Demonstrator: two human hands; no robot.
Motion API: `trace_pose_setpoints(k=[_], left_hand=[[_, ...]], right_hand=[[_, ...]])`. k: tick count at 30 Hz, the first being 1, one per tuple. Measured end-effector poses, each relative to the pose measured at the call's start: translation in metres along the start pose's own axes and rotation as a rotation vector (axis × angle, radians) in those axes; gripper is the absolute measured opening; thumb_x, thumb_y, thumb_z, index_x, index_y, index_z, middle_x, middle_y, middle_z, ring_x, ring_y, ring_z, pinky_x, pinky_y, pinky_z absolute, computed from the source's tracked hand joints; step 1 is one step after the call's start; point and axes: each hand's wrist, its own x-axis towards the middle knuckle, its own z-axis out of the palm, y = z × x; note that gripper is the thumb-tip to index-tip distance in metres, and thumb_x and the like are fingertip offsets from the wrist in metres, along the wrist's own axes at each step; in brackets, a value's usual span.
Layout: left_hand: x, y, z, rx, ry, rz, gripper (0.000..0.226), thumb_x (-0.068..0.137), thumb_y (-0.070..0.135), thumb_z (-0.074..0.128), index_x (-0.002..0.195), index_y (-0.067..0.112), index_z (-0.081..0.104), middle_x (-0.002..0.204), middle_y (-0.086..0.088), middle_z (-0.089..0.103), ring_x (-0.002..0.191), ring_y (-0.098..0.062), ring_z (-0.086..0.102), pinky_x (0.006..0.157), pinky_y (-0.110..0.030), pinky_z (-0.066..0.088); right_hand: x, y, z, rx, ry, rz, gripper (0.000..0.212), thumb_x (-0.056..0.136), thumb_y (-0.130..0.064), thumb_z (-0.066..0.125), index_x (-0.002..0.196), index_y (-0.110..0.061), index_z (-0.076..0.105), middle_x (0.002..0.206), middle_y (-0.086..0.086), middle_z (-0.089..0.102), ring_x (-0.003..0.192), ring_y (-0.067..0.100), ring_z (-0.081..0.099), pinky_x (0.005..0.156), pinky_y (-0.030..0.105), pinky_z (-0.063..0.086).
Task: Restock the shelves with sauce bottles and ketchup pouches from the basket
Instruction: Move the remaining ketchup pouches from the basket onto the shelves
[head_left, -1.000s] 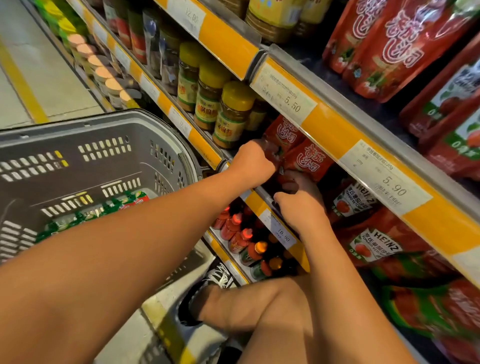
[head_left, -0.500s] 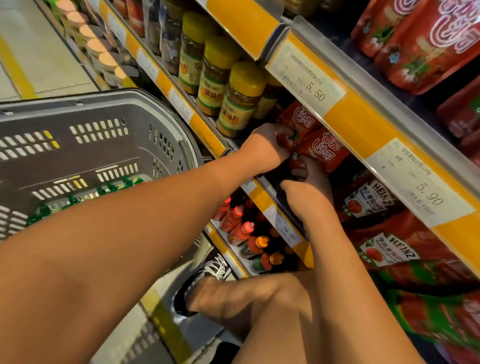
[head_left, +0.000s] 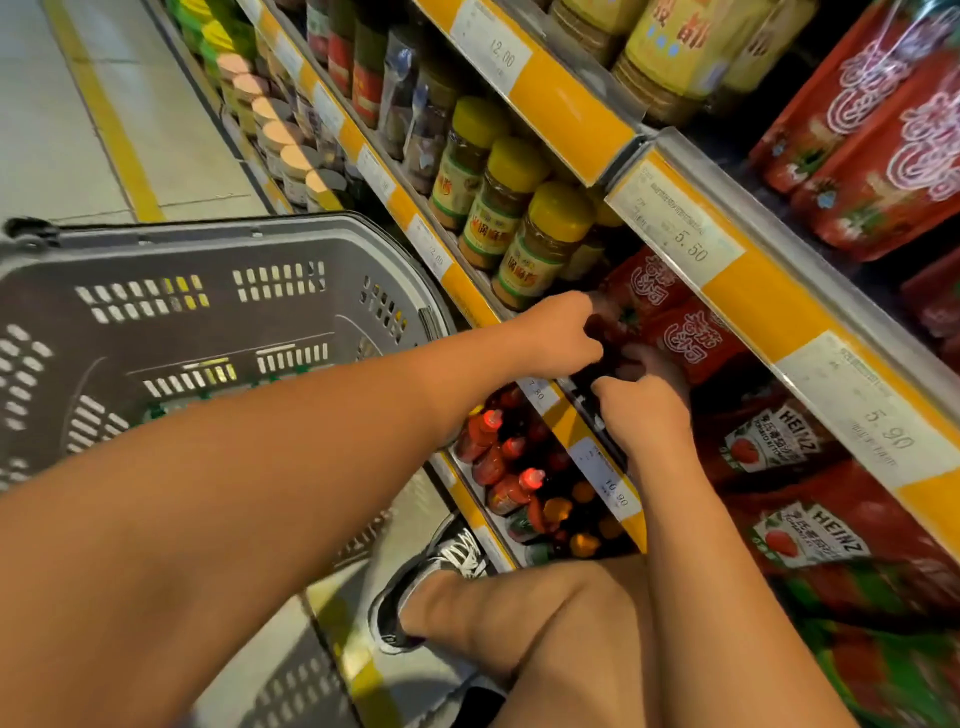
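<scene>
Head view: both hands reach into the shelf (head_left: 566, 415). Left hand (head_left: 563, 332) fingers and right hand (head_left: 644, 400) fingers clamp a red ketchup pouch (head_left: 680, 343) lying tilted, top toward the back. A grey basket (head_left: 218, 249) stands on the tiled aisle floor (head_left: 47, 130).

Red pouches (head_left: 675, 332) — grey basket (head_left: 218, 244) — yellow-capped jars (head_left: 540, 244).

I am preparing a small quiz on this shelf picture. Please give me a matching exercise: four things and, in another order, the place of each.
Things:
1. yellow-lidded jars
2. Heinz pouches
3. red-capped bottles
4. grey basket

Places:
A. on the floor, left of the shelves
B. lowest shelf, under the arms
C. right of the right hand
D. above the left hand

Pairs: 1-D, 2-C, 3-B, 4-A
</scene>
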Motion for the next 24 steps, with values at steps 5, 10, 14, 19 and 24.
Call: trace_pose_setpoints(k=[5, 10, 14, 19, 24], left_hand=[[-0.057, -0.016, -0.046, 0.024, 0.028, 0.032, 0.035, 0.098, 0.018, 0.066, 0.133, 0.022, 0.062, 0.132, -0.002, 0.063, 0.121, -0.017, 0.061, 0.102, -0.039, 0.052], [-0.127, -0.042, -0.109, 0.037, 0.148, -0.017, 0.018, 0.099, 0.025, 0.066, 0.118, 0.027, 0.068, 0.103, -0.001, 0.071, 0.094, -0.025, 0.071, 0.085, -0.049, 0.059], [-0.183, -0.071, -0.151, 0.095, 0.327, -0.119, 0.021, 0.092, 0.034, 0.072, 0.113, 0.029, 0.07, 0.094, 0.0, 0.07, 0.087, -0.021, 0.069, 0.079, -0.044, 0.058], [-0.241, -0.116, -0.178, 0.172, 0.437, -0.282, 0.02, 0.094, 0.036, 0.071, 0.112, 0.027, 0.071, 0.094, 0.006, 0.068, 0.088, -0.014, 0.066, 0.077, -0.033, 0.053], [-0.262, -0.151, -0.188, 0.184, 0.465, -0.437, 0.02, 0.095, 0.035, 0.07, 0.108, 0.02, 0.071, 0.099, 0.001, 0.069, 0.092, -0.02, 0.066, 0.084, -0.04, 0.057]], right_hand=[[-0.017, -0.023, 0.012, 0.084, -0.024, -0.092, 0.049, 0.086, -0.019, 0.067, 0.134, -0.022, 0.06, 0.126, 0.002, 0.065, 0.108, 0.026, 0.065, 0.09, 0.044, 0.055], [-0.048, -0.057, 0.035, 0.152, -0.038, -0.251, 0.038, 0.086, -0.016, 0.068, 0.123, -0.024, 0.066, 0.119, 0.0, 0.066, 0.104, 0.025, 0.065, 0.088, 0.046, 0.056], [-0.066, -0.083, 0.062, 0.118, -0.11, -0.357, 0.038, 0.085, -0.019, 0.07, 0.123, -0.024, 0.067, 0.12, -0.002, 0.066, 0.103, 0.016, 0.061, 0.085, 0.035, 0.049], [-0.089, -0.104, 0.099, 0.014, -0.239, -0.5, 0.046, 0.09, -0.023, 0.069, 0.134, -0.03, 0.058, 0.118, -0.008, 0.063, 0.11, 0.017, 0.061, 0.079, 0.027, 0.049], [-0.107, -0.11, 0.137, -0.246, -0.372, -0.58, 0.057, 0.093, -0.032, 0.069, 0.146, -0.028, 0.048, 0.14, 0.005, 0.056, 0.124, 0.026, 0.058, 0.099, 0.045, 0.052]])
